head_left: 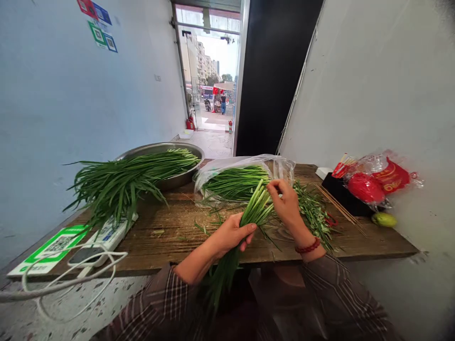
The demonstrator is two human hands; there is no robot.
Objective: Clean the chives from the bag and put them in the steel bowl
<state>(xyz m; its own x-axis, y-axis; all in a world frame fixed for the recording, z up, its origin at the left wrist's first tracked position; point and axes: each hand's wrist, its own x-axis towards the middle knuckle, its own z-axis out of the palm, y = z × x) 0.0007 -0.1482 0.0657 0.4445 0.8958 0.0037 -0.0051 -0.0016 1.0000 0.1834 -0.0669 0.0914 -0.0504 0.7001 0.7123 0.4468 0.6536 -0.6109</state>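
A bunch of green stalks [256, 206] is held above the near edge of the counter [170, 227], pale ends up, leaves hanging below. The left hand [236, 232] is closed around it; the right hand [284, 203] is bent beside the pale ends, whether pinching a stalk cannot be told. Beyond lies a plastic bag [283, 166] of similar stalks; to its left, a heaped metal basin [201, 152].

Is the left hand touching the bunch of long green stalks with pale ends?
Touching: the head view shows the left hand wrapped around the stalk bunch, thumb across it.
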